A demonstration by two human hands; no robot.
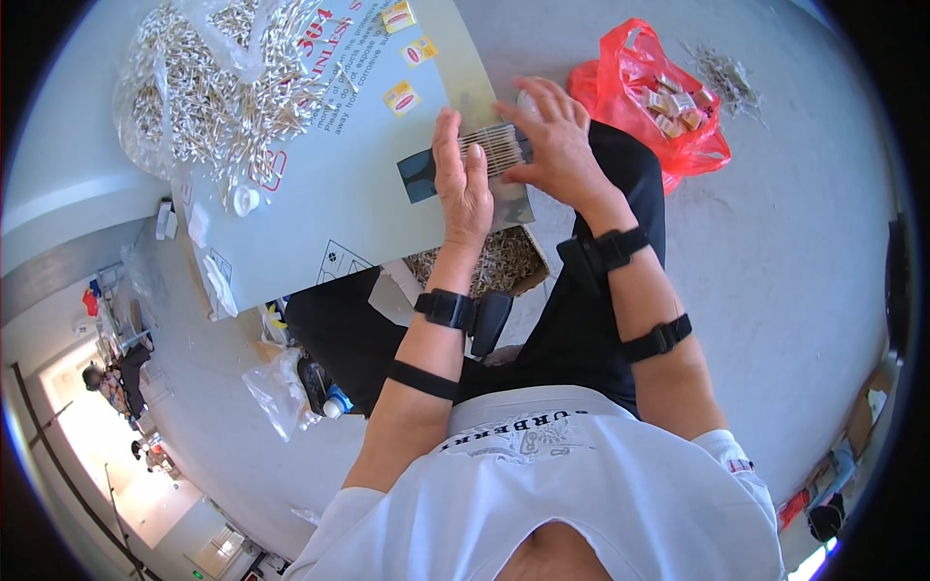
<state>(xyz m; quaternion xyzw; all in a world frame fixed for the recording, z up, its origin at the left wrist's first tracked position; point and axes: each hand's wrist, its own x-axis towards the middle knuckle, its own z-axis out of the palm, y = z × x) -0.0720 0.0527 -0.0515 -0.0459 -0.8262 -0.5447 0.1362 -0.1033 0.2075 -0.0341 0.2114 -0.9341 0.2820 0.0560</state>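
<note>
Cotton swabs [493, 150] are sitting lined up near the edge of the surface [339, 208], left hand [465, 189] flanking them fingers straight, right hand [562, 145] curling over, can't tell if it's gripping.

pale swabs [496, 150], red plastic bag [620, 73]

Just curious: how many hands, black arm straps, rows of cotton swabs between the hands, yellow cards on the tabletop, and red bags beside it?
Bare hands: 2
Black arm straps: 4
Row of cotton swabs: 1
Yellow cards: 3
Red plastic bag: 1
Total: 11
</note>
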